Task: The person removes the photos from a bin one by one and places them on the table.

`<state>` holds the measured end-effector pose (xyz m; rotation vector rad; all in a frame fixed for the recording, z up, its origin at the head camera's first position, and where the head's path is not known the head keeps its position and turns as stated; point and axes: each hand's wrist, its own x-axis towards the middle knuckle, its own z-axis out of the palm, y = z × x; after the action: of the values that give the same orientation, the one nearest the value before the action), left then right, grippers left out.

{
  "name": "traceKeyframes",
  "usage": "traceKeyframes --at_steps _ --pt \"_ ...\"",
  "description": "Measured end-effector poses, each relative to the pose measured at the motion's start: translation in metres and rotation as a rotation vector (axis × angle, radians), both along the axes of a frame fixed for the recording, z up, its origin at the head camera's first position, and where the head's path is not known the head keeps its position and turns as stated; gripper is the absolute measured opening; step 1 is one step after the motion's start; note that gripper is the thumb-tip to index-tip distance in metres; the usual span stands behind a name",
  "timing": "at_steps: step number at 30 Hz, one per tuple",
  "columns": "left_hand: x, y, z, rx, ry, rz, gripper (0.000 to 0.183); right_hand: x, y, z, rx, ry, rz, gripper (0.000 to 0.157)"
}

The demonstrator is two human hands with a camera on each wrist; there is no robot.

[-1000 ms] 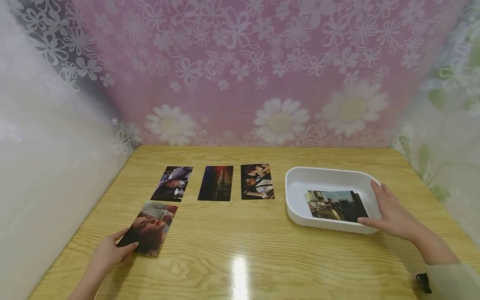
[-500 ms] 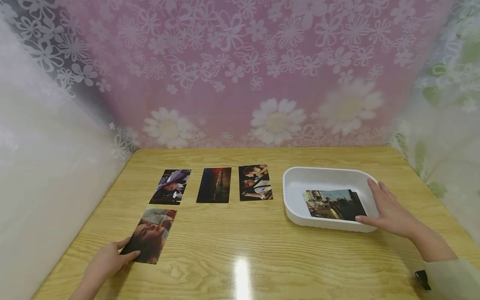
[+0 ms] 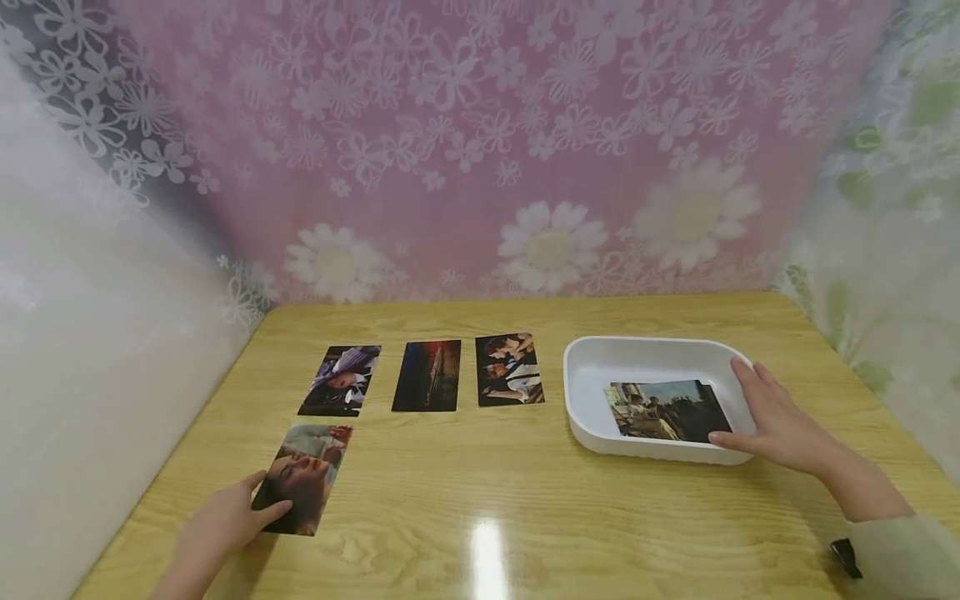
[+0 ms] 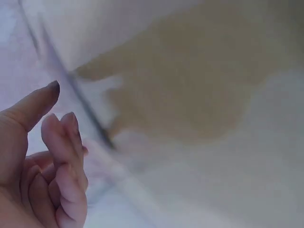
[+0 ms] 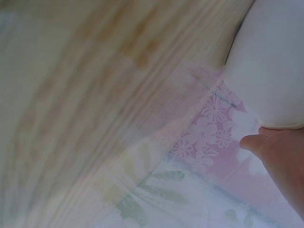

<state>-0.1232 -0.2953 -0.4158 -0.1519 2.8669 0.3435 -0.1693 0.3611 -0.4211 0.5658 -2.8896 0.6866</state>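
Note:
My left hand [image 3: 225,517] is at the lower left corner of a photo card [image 3: 307,479] showing a reclining face; its thumb rests on the picture, a finger at the left edge. In the left wrist view the thumb and fingers [image 4: 66,137] stand apart, the background blurred. The card lies below another photo card [image 3: 341,381] with purple tones. To the right are a dark red-and-blue card [image 3: 427,375] and a card with two people [image 3: 510,369]. My right hand [image 3: 787,429] grips the right front corner of a white tray [image 3: 600,446], thumb over the front rim.
More photo cards [image 3: 667,408] lie stacked in the tray. Behind the wooden table [image 3: 420,500] hangs a pink flowered cloth [image 3: 450,167], with pale cloth at both sides. A small black object [image 3: 846,557] shows by the right sleeve.
The left hand's card has shifted slightly nearer, widening its gap from the card above. That hand has then slid a little right over it. The right hand stays on the tray; the view tilts slightly.

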Motion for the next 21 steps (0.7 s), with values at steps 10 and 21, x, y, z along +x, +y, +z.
traceKeyframes --at_steps 10,21 --pt "-0.019 0.097 0.03 0.067 0.328 -0.133 0.058 0.002 0.0 -0.005 -0.001 0.016 0.009 0.106" --pt "-0.07 0.212 0.047 0.262 0.4 -0.413 0.052 0.0 -0.001 -0.002 -0.006 0.027 0.009 0.106"
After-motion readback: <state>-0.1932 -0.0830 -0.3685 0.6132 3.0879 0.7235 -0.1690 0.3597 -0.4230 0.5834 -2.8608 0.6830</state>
